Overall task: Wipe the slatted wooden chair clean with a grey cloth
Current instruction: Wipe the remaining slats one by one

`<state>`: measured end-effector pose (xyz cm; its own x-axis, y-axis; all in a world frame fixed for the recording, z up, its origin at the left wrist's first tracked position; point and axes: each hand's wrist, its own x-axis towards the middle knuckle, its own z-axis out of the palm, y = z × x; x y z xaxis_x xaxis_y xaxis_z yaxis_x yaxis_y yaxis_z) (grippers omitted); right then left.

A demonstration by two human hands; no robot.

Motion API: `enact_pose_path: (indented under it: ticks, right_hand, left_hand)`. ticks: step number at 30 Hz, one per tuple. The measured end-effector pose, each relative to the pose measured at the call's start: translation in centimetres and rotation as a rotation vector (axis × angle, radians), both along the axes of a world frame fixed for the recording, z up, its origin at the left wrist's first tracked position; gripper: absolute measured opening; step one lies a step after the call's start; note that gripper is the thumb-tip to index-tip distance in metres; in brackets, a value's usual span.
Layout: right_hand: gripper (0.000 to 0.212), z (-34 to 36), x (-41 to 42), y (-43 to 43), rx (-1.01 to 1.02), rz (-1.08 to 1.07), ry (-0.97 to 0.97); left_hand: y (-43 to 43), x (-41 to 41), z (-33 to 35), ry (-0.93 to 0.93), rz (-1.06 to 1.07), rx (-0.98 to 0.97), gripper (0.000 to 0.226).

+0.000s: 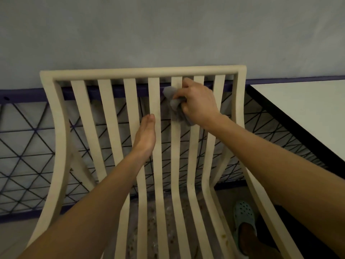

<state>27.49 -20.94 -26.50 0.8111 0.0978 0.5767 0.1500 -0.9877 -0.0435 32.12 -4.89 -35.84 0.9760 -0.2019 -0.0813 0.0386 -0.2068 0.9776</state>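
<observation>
Resting flat on a back slat of the slatted wooden chair point(130, 72), the left hand point(144, 136) has its fingers straight and pressed together, holding nothing. At its two o'clock, the right hand point(197, 103) curls round the bunched grey cloth point(175, 107). The cloth bulges out at that hand's nine o'clock, against a slat just under the top rail. A white table point(308, 113) lies at three o'clock.

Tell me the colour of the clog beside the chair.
Pale green clog, perforated; head view shows it.

Speckled floor point(151, 227) bears the wooden chair point(140, 71) and a clog point(244, 212)
</observation>
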Motion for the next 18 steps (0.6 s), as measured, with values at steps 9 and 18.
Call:
enact_pose_path:
  ticks: [9,18]
  right_hand:
    - [0.023,-9.3,-2.8,1.4,-0.033,0.026,0.282]
    - [0.027,-15.0,-3.7,2.5,-0.063,-0.009,0.509]
  left_hand:
    - [0.8,-1.9,-4.2,0.134,-0.013,0.057,0.059]
    - [2.2,-2.5,-6.5,0.151,-0.036,0.112,0.056]
